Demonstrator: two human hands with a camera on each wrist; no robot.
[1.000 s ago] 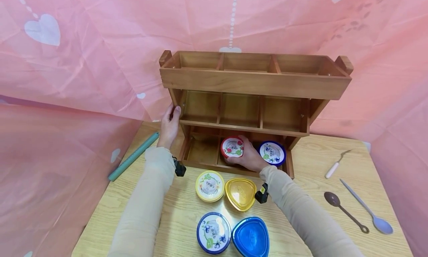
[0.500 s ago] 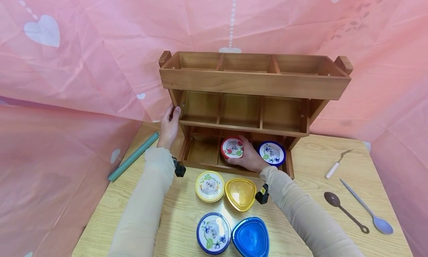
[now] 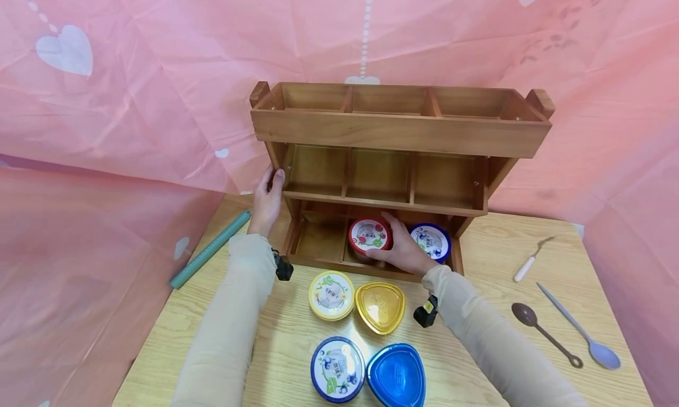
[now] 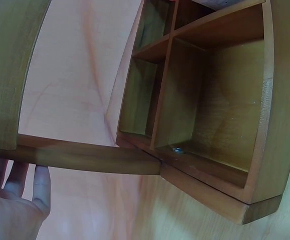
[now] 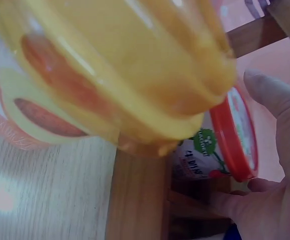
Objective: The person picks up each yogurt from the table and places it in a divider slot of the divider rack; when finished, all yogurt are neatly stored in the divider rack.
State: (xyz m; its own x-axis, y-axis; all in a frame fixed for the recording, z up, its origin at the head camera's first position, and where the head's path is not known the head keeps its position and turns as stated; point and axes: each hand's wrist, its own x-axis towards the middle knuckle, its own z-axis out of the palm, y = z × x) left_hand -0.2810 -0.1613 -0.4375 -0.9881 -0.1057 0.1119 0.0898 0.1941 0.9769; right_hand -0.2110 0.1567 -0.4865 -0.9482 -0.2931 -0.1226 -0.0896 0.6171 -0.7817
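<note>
A red-lidded tub (image 3: 368, 235) sits in the middle bottom compartment of a wooden three-tier rack (image 3: 400, 130). My right hand (image 3: 403, 248) is at the tub's right side, thumb and forefinger spread around the lid's edge. In the right wrist view, the thumb (image 5: 272, 95) stands a little off the red lid (image 5: 235, 135). My left hand (image 3: 267, 202) holds the rack's left upright near the middle tier; in the left wrist view its fingers (image 4: 42, 187) meet the slat (image 4: 84, 155). A blue-lidded tub (image 3: 431, 242) stands in the right bottom compartment.
In front of the rack are a yellow-lidded tub (image 3: 331, 295), a yellow container (image 3: 380, 307), a larger blue-lidded tub (image 3: 338, 369) and a blue container (image 3: 396, 374). A green roll (image 3: 209, 251) lies left; a brown spoon (image 3: 525, 314), grey spoon (image 3: 603, 355) and white-handled tool (image 3: 524, 270) lie right.
My right hand has loosened from the red-lidded tub and shifted slightly right, showing more of the lid. The tub stays in its compartment. My left hand remains on the upright.
</note>
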